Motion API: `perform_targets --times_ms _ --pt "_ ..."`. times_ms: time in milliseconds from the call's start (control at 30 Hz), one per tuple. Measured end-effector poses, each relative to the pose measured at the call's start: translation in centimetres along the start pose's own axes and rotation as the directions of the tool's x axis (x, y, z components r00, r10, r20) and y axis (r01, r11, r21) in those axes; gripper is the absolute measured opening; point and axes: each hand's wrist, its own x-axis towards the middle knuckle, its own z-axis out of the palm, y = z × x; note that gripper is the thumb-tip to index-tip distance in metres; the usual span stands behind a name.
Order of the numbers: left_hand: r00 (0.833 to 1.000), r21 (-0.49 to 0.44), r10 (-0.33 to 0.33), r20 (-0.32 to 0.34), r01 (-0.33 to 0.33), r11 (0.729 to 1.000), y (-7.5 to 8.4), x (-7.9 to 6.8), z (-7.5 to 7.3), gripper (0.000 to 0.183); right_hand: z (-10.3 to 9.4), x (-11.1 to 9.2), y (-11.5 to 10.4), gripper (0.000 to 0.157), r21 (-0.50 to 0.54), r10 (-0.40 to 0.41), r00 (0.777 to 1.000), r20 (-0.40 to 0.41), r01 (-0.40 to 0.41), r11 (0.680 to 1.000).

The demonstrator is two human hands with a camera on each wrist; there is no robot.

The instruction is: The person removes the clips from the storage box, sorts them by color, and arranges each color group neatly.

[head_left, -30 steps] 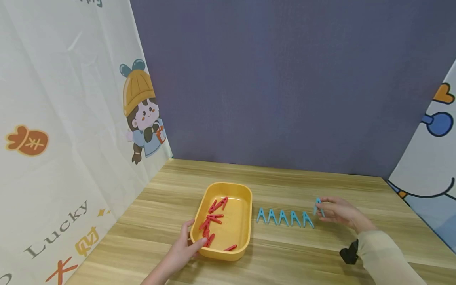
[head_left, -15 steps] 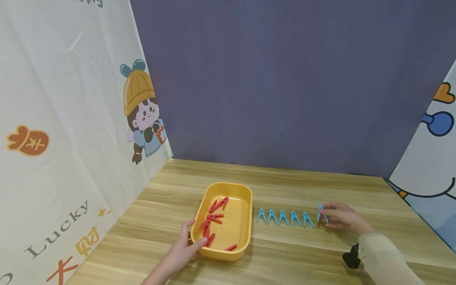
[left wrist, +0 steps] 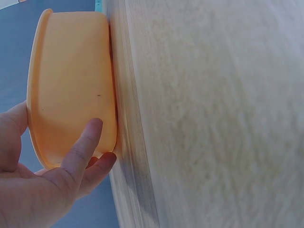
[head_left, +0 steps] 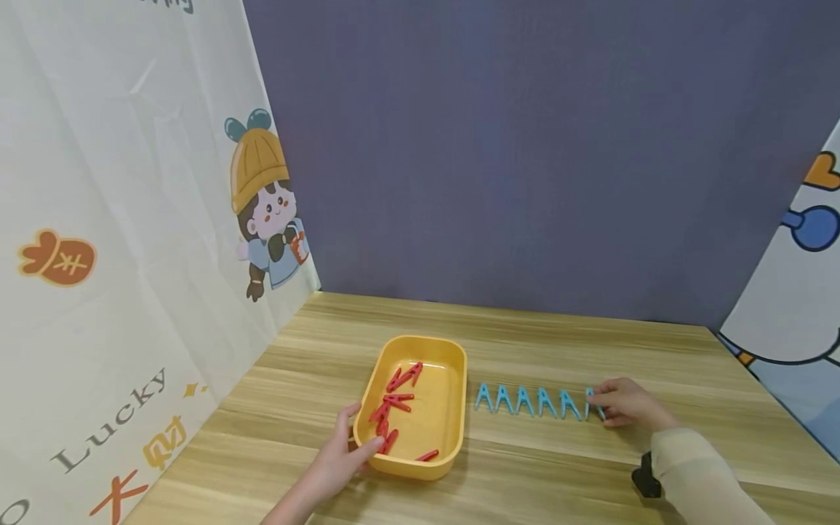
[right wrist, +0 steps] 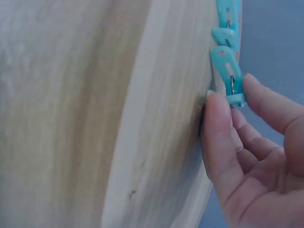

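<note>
At the near edge of the wooden bench (head_left: 525,467), the left hand (head_left: 337,463) holds the near left corner of a yellow tray (head_left: 453,408): the thumb lies along the outside of the wall, and in the head view a fingertip hooks over the rim. The left wrist view shows the thumb and another finger pressed flat against the tray's outer wall, the tray standing on the bench. Inside the tray lie several red clothes pegs (head_left: 394,405), scattered loosely: one near the front wall, a cluster along the left side, and a crossed pair toward the back.

To the right of the tray, just apart from it, a row of blue clothes pegs (head_left: 525,400) stands on the bench in a line, each propped on its spread legs like a letter A. The right hand (head_left: 623,402) is at the right end of this row, fingers curled, pinching the last blue peg (right wrist: 229,76) between thumb and fingertips. That peg stands on the bench just beside its neighbour. The right arm wears a pale sleeve (head_left: 702,477).

Behind the bench rises a dark blue wall (head_left: 525,146); on the left hangs a white curtain (head_left: 118,255) printed with a cartoon child in a yellow hat.
</note>
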Motion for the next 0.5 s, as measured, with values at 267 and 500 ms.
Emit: perform_targets --times_ms 267,500 --pt "1.000 -0.007 0.012 0.007 -0.012 1.000 0.08 -0.04 0.08 0.071 0.68 -0.15 -0.63 0.015 -0.084 0.018 0.996 -0.087 -0.026 0.996" --pt "1.000 -0.005 0.013 -0.002 -0.013 1.000 0.16 -0.08 0.18 0.070 0.80 0.08 -0.40 0.014 -0.141 0.013 0.994 -0.113 -0.029 0.990"
